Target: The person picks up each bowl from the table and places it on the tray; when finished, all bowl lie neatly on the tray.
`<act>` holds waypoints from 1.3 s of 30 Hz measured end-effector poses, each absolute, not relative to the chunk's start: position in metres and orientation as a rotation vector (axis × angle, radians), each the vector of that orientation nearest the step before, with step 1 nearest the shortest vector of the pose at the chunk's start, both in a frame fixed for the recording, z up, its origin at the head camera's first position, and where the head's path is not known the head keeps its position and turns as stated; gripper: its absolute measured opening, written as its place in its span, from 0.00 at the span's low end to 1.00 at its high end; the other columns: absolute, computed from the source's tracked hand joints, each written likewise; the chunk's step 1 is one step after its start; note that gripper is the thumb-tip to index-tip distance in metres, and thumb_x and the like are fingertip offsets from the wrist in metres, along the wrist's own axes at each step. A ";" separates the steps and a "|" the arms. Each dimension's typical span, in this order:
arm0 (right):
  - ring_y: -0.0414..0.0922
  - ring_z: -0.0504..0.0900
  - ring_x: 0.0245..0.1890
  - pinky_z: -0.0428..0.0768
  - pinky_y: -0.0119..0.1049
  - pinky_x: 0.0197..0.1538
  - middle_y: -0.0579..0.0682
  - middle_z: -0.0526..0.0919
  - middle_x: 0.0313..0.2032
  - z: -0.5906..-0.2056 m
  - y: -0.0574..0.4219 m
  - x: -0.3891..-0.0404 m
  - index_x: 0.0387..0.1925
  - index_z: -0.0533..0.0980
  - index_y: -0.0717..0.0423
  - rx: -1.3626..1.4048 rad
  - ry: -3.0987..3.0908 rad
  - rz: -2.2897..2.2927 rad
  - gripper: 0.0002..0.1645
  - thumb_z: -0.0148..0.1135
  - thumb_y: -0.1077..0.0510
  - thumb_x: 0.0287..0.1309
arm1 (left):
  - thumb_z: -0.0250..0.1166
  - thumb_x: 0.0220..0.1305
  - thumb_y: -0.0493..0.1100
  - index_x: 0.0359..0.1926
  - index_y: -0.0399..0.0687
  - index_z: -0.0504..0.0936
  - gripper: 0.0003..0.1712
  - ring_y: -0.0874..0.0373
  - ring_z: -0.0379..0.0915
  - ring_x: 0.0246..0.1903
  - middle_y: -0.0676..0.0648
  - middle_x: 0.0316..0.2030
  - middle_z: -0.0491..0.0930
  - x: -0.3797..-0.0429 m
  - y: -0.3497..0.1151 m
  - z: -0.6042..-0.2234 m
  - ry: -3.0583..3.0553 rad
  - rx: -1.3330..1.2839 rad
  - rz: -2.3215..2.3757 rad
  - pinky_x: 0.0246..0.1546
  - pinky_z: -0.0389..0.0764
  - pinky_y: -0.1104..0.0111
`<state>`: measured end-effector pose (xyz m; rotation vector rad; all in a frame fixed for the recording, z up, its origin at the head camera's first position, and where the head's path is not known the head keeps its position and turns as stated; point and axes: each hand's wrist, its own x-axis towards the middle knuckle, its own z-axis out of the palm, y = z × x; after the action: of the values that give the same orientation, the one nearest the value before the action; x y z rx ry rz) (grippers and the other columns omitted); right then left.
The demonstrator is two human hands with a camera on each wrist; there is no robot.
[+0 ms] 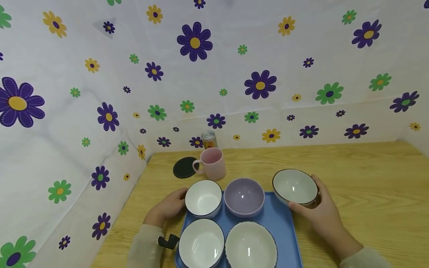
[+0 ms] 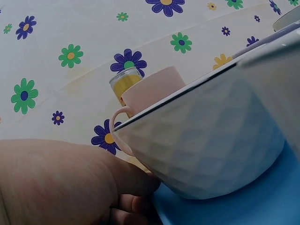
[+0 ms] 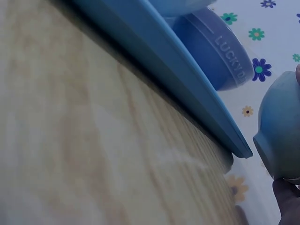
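My right hand grips a white bowl with a dark rim, thumb at the near side and fingers round the far right. This bowl is raised and tilted over the back right corner of a blue tray; its pale outside shows in the right wrist view. My left hand holds the tray's left edge, thumb on the rim and fingers curled below, beside a dark-rimmed white bowl with a diamond-patterned side. A purple bowl with raised lettering stands on the tray.
Two more white bowls, one front left and one front middle, stand on the tray. Behind it are a pink mug, a black round coaster and a can. A flowered cloth hangs round the wooden table.
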<state>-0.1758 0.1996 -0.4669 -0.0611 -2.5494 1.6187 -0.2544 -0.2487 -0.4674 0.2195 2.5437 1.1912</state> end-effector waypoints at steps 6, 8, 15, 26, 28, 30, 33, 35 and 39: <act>0.65 0.61 0.69 0.58 0.07 0.48 0.70 0.54 0.73 -0.470 0.195 -0.167 0.80 0.39 0.57 -0.003 -2.526 1.649 0.70 0.78 0.50 0.52 | 0.56 0.72 0.38 0.55 0.42 0.78 0.14 0.52 0.72 0.45 0.46 0.47 0.79 -0.252 -0.249 -0.470 2.541 0.231 1.183 0.50 0.74 0.58; 0.66 0.60 0.69 0.58 0.07 0.49 0.70 0.54 0.73 -0.470 0.194 -0.165 0.80 0.38 0.57 0.010 -2.535 1.660 0.70 0.78 0.51 0.52 | 0.56 0.72 0.38 0.56 0.42 0.78 0.15 0.52 0.72 0.45 0.46 0.48 0.79 -0.252 -0.248 -0.470 2.541 0.221 1.186 0.50 0.74 0.58; 0.65 0.62 0.69 0.56 0.08 0.49 0.69 0.55 0.73 -0.468 0.194 -0.163 0.80 0.38 0.57 0.049 -2.582 1.624 0.72 0.80 0.49 0.49 | 0.56 0.72 0.38 0.56 0.44 0.79 0.15 0.51 0.72 0.48 0.46 0.50 0.80 -0.252 -0.247 -0.469 2.557 0.207 1.179 0.57 0.72 0.52; 0.64 0.62 0.68 0.64 0.57 0.66 0.68 0.57 0.72 -0.467 0.193 -0.162 0.80 0.41 0.56 0.156 -2.597 1.569 0.72 0.81 0.51 0.46 | 0.56 0.73 0.38 0.54 0.46 0.80 0.13 0.51 0.72 0.50 0.47 0.50 0.80 -0.253 -0.246 -0.467 2.583 0.188 1.156 0.61 0.70 0.48; 0.64 0.62 0.68 0.65 0.48 0.68 0.67 0.57 0.72 -0.468 0.193 -0.161 0.80 0.41 0.56 0.167 -2.603 1.567 0.72 0.81 0.51 0.47 | 0.56 0.73 0.39 0.54 0.46 0.80 0.13 0.51 0.73 0.50 0.48 0.50 0.80 -0.252 -0.246 -0.467 2.587 0.185 1.148 0.62 0.70 0.47; 0.64 0.62 0.68 0.63 0.29 0.66 0.67 0.57 0.72 -0.468 0.194 -0.160 0.80 0.42 0.55 0.178 -2.599 1.571 0.72 0.81 0.51 0.47 | 0.56 0.73 0.39 0.54 0.46 0.80 0.13 0.52 0.73 0.50 0.48 0.50 0.80 -0.252 -0.246 -0.467 2.587 0.181 1.145 0.62 0.70 0.48; 0.64 0.62 0.67 0.56 0.10 0.55 0.68 0.57 0.72 -0.470 0.195 -0.157 0.80 0.43 0.54 0.202 -2.591 1.582 0.71 0.82 0.52 0.46 | 0.56 0.73 0.39 0.54 0.46 0.80 0.13 0.52 0.73 0.48 0.48 0.49 0.80 -0.253 -0.245 -0.466 2.589 0.175 1.145 0.58 0.72 0.51; 0.64 0.62 0.67 0.54 0.08 0.52 0.68 0.58 0.71 -0.470 0.194 -0.156 0.79 0.43 0.54 0.216 -2.580 1.603 0.70 0.82 0.53 0.46 | 0.56 0.73 0.38 0.54 0.46 0.80 0.13 0.52 0.73 0.46 0.48 0.48 0.80 -0.253 -0.246 -0.466 2.591 0.169 1.147 0.54 0.73 0.53; 0.64 0.64 0.67 0.56 0.09 0.52 0.68 0.60 0.70 -0.471 0.194 -0.152 0.79 0.44 0.55 0.224 -2.591 1.617 0.69 0.81 0.52 0.47 | 0.56 0.72 0.37 0.53 0.44 0.79 0.13 0.52 0.72 0.44 0.47 0.46 0.79 -0.253 -0.246 -0.466 2.586 0.181 1.144 0.51 0.74 0.56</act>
<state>-0.1525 0.1937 -0.4711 0.2238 -2.5910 1.6175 -0.2530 -0.2462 -0.4661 0.1815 2.5861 1.1438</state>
